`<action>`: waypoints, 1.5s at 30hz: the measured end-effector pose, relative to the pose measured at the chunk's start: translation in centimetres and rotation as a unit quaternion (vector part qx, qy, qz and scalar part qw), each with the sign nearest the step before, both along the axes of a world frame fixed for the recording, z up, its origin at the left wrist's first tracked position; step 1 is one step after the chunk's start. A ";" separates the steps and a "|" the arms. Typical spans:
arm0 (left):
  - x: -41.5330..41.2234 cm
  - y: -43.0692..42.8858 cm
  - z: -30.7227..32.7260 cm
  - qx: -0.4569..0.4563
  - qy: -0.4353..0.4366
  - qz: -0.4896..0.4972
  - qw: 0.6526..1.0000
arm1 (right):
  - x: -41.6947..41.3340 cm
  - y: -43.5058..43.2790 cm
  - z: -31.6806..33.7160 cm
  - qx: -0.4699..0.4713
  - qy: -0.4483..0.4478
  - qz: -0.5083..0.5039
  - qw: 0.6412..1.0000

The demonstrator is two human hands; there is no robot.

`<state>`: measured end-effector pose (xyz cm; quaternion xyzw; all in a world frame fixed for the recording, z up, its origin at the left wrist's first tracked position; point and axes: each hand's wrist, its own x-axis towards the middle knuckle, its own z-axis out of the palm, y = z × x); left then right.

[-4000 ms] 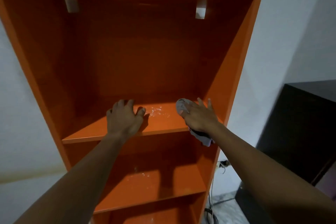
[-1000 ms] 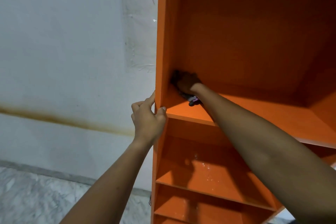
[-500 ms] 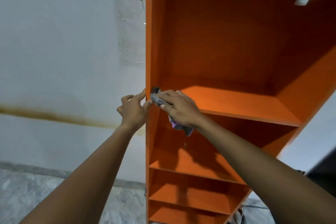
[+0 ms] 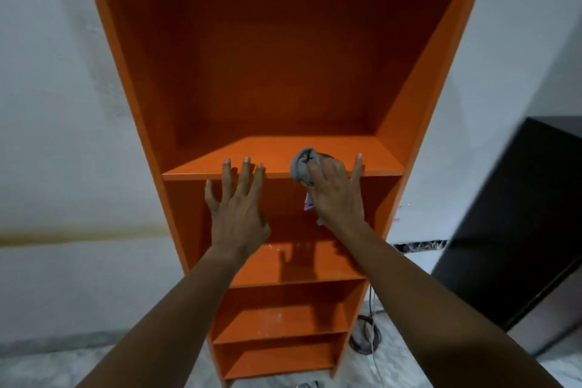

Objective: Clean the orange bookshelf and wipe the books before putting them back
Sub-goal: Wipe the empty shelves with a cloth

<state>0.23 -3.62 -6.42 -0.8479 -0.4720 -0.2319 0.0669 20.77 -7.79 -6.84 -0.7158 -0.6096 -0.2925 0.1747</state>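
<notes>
Head view, cloth (image 4: 300, 167) in right hand (image 4: 337, 195)

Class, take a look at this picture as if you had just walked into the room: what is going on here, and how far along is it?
A person is cleaning an orange bookshelf. The right hand grips a grey cloth at the front edge of the upper shelf. The left hand is spread open, fingertips at that same edge. Pale specks show on the lower shelves. No books are in view.
</notes>
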 end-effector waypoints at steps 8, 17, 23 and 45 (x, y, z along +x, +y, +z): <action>6.2 -3.1 0.3 -0.030 -0.029 -0.015 0.999 | 8.1 -5.1 -0.7 0.066 0.022 -0.114 0.991; 6.4 -3.5 0.4 -0.047 0.002 -0.033 0.998 | 5.5 -5.9 -2.4 0.175 0.224 -0.156 0.946; 6.5 -4.6 -4.5 -0.016 -0.014 -0.081 0.997 | 3.0 -6.9 -9.4 0.118 0.481 -0.123 0.860; 5.8 7.8 -23.2 -0.344 0.036 0.129 0.929 | 9.0 3.6 -28.1 -0.207 0.202 -0.185 0.939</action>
